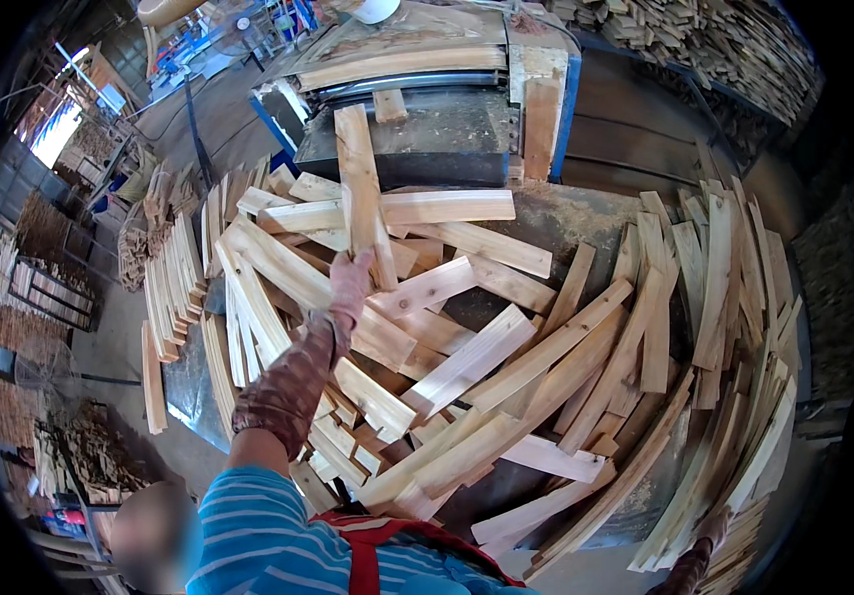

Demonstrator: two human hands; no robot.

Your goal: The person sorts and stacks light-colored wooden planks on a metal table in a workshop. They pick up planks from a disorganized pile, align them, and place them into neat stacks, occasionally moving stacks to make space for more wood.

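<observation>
My left hand point(350, 280), in a brown patterned sleeve cover, closes round the lower end of a flat wooden board point(355, 169). That board points away from me, its far end over the dark bed of a planer-like machine point(417, 149). Beneath the hand lies a loose heap of pale boards point(447, 367), crossing at many angles. At the lower right edge my right hand point(714, 531) is against the near ends of long boards point(734, 446); its fingers are too small and dark to make out. A short board end point(389, 105) sticks out below the machine's roller.
Boards stand in a leaning row point(174, 283) along the table's left side. More slats are piled on a rack point(704, 50) at the far right. A fan point(238, 28) stands at the back left. Sawdust covers part of the dark tabletop point(570, 213).
</observation>
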